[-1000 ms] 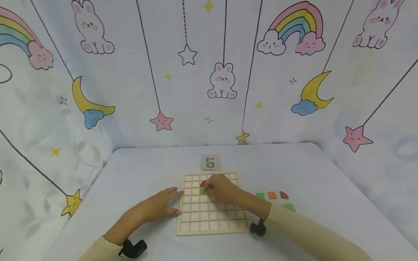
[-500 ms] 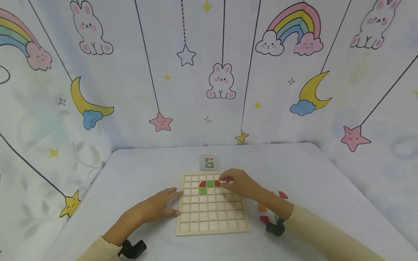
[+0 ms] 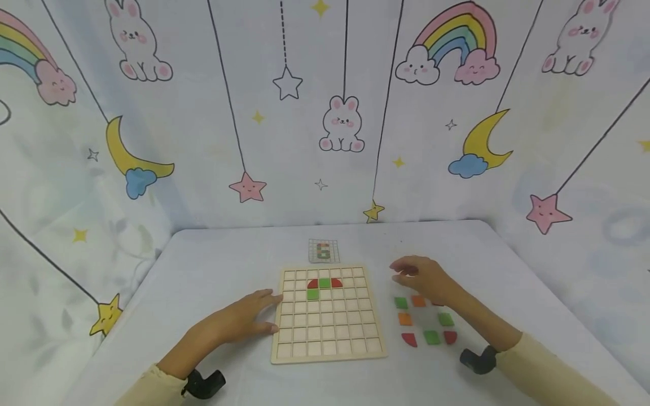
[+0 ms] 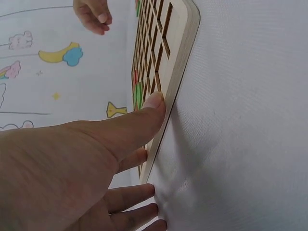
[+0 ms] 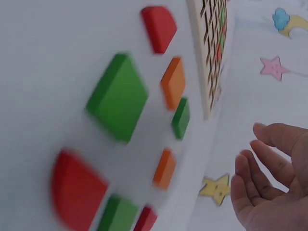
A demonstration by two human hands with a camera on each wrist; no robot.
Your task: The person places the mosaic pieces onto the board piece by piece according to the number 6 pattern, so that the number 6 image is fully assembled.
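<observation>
A wooden grid board lies on the white table. In its upper rows sit a red quarter-round tile, a green square tile, another red quarter-round tile and a lower green square tile. My left hand touches the board's left edge, its thumb on the rim in the left wrist view. Off the board's right side, my right hand hovers with loosely bent fingers and nothing in them. It partly hides a red tile beneath it.
Loose tiles lie right of the board: an orange square, a green square, a red quarter-round and several others. Behind the board is a small card with a coloured grid pattern. A printed cloth hangs at the back.
My right hand has let go of the right-hand red tile in the board and moved right, over the loose tiles. The left hand stays at the board's edge.
</observation>
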